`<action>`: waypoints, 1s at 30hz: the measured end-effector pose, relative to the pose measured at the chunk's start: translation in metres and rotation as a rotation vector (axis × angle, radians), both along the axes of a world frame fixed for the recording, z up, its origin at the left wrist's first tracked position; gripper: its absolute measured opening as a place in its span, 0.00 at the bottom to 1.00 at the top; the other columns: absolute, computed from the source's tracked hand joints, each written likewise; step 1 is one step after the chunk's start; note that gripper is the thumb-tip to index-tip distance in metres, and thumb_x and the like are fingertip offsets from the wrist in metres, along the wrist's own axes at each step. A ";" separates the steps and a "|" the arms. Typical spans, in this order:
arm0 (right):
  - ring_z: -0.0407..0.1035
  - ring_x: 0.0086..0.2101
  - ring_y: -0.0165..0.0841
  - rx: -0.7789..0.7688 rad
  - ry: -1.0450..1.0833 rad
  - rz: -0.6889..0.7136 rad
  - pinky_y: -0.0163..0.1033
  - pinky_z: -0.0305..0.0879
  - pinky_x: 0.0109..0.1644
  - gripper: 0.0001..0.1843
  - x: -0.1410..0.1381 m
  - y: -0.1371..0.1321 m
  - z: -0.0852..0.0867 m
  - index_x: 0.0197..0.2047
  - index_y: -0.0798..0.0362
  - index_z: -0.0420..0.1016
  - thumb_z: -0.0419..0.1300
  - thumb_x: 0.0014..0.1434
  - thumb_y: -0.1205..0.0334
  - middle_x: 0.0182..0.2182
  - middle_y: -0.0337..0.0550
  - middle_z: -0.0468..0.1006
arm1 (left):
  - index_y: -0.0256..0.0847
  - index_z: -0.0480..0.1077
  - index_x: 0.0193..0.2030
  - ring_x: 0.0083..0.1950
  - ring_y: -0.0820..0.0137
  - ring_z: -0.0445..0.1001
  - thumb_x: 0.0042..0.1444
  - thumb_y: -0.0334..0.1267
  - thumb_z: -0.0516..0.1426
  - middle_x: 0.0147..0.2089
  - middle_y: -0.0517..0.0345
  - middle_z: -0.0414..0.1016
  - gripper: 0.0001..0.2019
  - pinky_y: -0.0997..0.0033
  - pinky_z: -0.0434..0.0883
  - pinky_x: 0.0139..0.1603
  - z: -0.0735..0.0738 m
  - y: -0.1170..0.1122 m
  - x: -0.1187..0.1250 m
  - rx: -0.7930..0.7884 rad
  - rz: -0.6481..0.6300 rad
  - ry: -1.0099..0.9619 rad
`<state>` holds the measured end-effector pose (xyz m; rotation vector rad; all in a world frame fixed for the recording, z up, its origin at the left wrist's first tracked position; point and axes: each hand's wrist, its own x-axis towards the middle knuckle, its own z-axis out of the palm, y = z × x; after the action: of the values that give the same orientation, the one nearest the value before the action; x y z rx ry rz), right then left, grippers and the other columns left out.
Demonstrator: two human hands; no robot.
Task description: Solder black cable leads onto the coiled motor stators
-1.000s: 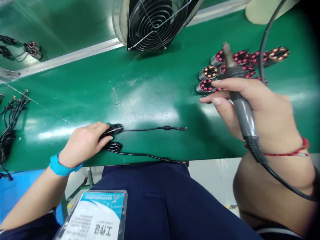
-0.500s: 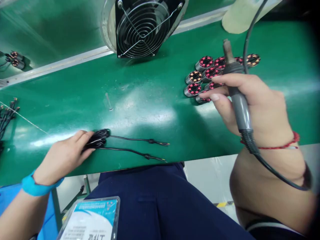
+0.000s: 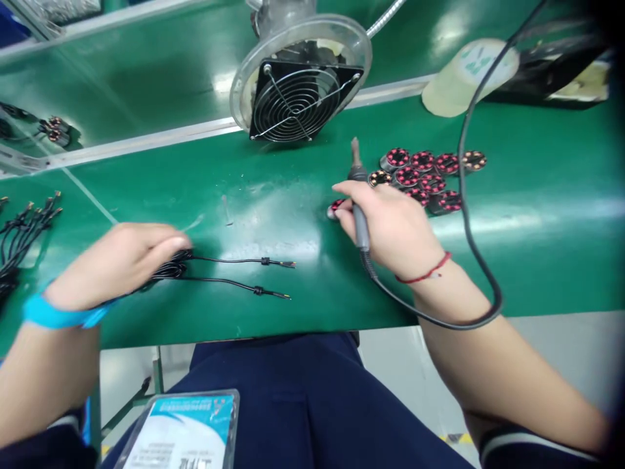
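Note:
My right hand (image 3: 385, 221) grips a soldering iron (image 3: 362, 225), its tip pointing away from me. A small motor stator (image 3: 335, 208) with red windings sits at the thumb and fingertips of that same hand, left of the grouped stators (image 3: 407, 176). My left hand (image 3: 127, 260), slightly blurred, is closed over a coiled black cable (image 3: 173, 266); part of the coil is hidden under the palm. Two cable ends (image 3: 263, 261) reach right across the green bench, each with a small black knob and bare coloured wires.
A fan in a clear hood (image 3: 295, 98) hangs at the back. Behind the stators stands a pale yellowish cylinder (image 3: 446, 91). More black cables (image 3: 24, 234) lie at the far left. The iron's cord (image 3: 466, 195) loops over the right side. The green bench (image 3: 293, 312) ends before my lap.
My right hand has moved left with the soldering iron, bringing one stator away from the group. The black cable has slid left under my left hand. The view has shifted and shows more of the back.

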<state>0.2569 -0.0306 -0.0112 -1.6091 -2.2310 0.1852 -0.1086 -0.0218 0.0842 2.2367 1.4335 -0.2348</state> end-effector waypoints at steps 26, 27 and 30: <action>0.73 0.41 0.47 -0.010 0.364 0.114 0.56 0.71 0.46 0.28 -0.056 -0.010 -0.040 0.60 0.48 0.59 0.60 0.61 0.50 0.43 0.49 0.80 | 0.37 0.71 0.34 0.38 0.69 0.68 0.63 0.35 0.53 0.35 0.55 0.69 0.09 0.67 0.64 0.40 -0.089 0.027 0.117 0.019 -0.096 -0.370; 0.73 0.41 0.47 -0.012 0.349 0.119 0.55 0.71 0.46 0.27 -0.056 -0.010 -0.039 0.60 0.48 0.60 0.60 0.60 0.52 0.43 0.50 0.80 | 0.36 0.71 0.33 0.37 0.69 0.67 0.63 0.35 0.53 0.34 0.55 0.69 0.10 0.67 0.64 0.39 -0.090 0.028 0.117 0.027 -0.092 -0.393; 0.74 0.42 0.47 -0.018 0.315 0.120 0.54 0.71 0.46 0.25 -0.056 -0.011 -0.038 0.59 0.48 0.61 0.60 0.60 0.56 0.44 0.49 0.80 | 0.36 0.70 0.29 0.33 0.72 0.65 0.60 0.34 0.53 0.30 0.58 0.67 0.10 0.69 0.61 0.37 -0.091 0.030 0.116 0.045 0.003 -0.508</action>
<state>0.2010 -0.0420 -0.0491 -1.3479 -2.0837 0.4594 0.0075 0.0083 -0.0066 2.1199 1.1701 0.3484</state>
